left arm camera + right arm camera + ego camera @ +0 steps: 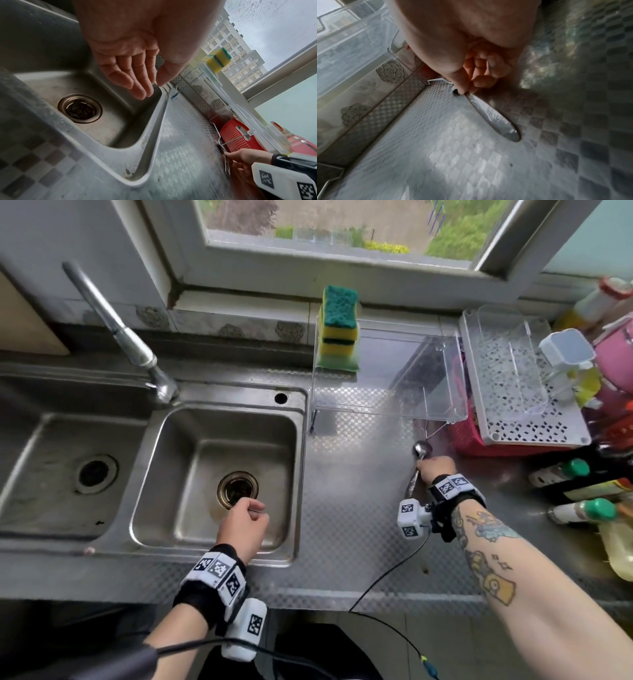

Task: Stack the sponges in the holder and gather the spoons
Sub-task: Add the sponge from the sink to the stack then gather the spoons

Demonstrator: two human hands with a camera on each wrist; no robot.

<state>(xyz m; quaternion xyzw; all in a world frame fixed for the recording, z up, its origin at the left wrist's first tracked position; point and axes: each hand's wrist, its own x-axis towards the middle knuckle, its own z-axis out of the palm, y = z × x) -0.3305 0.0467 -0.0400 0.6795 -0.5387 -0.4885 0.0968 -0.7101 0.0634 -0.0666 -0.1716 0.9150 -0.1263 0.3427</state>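
Observation:
Several yellow-and-green sponges (pixel 337 326) (pixel 217 59) stand stacked at the left end of the clear plastic holder (pixel 411 364) under the window. On the patterned counter in front of the holder, my right hand (pixel 423 465) (pixel 465 90) (pixel 229 154) pinches a metal spoon (pixel 422 449) (pixel 493 116) near its neck. The bowl points toward the holder and the embossed handle toward me, low over the counter. My left hand (pixel 257 510) (pixel 150 88) hangs over the sink with loosely curled fingers and holds nothing.
The steel sink (pixel 301 460) with its drain (pixel 237 489) lies left of the counter, and a tap (pixel 120 330) stands behind it. A red basket (pixel 469 440), a white perforated tray (pixel 534 426) and bottles (pixel 575 470) crowd the right side. A cable (pixel 387 573) trails from my right wrist.

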